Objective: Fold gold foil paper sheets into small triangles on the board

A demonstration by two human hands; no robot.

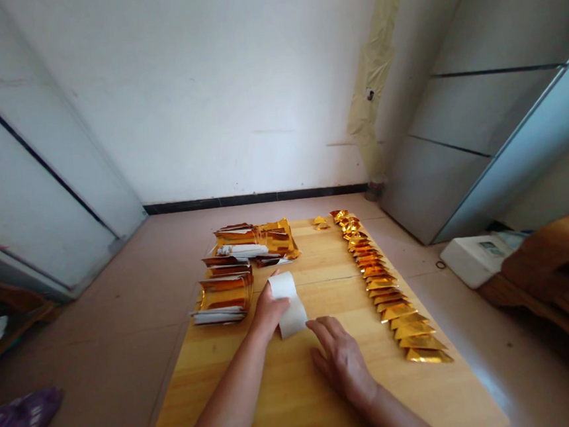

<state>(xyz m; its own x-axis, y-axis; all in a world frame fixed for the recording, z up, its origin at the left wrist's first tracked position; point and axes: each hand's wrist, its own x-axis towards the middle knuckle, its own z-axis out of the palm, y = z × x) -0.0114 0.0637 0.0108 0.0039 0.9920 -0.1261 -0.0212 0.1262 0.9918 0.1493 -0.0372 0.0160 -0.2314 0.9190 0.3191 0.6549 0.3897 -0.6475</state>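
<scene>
In the head view, I have my left hand [269, 308] reaching away from me, its forearm slanting up and inward from the near edge. The thumb lies across the face of a curved pale sheet [291, 316] while the other fingers go beneath it, mostly hidden; the grip is closed on the sheet's left side, holding it above the worktop [274, 387].

My right hand [346, 361] comes in from the other side, palm down, wrist bent inward, fingers half extended and loosely curled, thumb spread from the index. These fingers hold nothing that I can see; the foremost tip is at the sheet's near right corner, though I cannot tell whether it touches.

Beyond and left of the left fingers sit gold sheets [224, 290] in stacks. Well right of the right fingers runs a row of folded gold pieces [390, 295].
</scene>
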